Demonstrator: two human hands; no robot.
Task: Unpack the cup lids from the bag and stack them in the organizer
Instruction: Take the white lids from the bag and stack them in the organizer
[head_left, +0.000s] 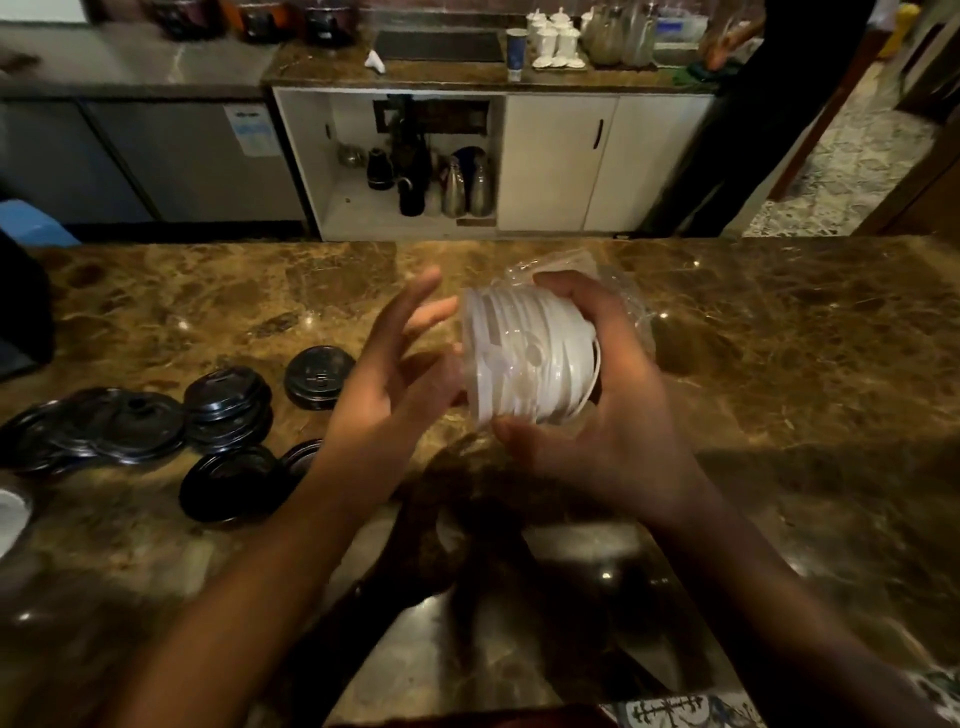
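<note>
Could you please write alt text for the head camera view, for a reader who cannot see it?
A person's right hand grips a stack of white cup lids, partly in a clear plastic bag, above a brown marble counter; the open left hand reaches toward it. Black lids lie scattered on the counter's left.

Views: one only, the head camera, so no second view shares any part of the scene.
Position: worn on the person's head, above the near edge of the brown marble counter (779, 322).
Direction: forward and down, across the counter toward the white cabinets (556, 161) on the far side.
Nearness: close; both forearms rise from the bottom edge, the left hand (400, 364) and right hand (597, 415) mid-frame.
Lens: wide-angle, straight edges bow near the borders.
</note>
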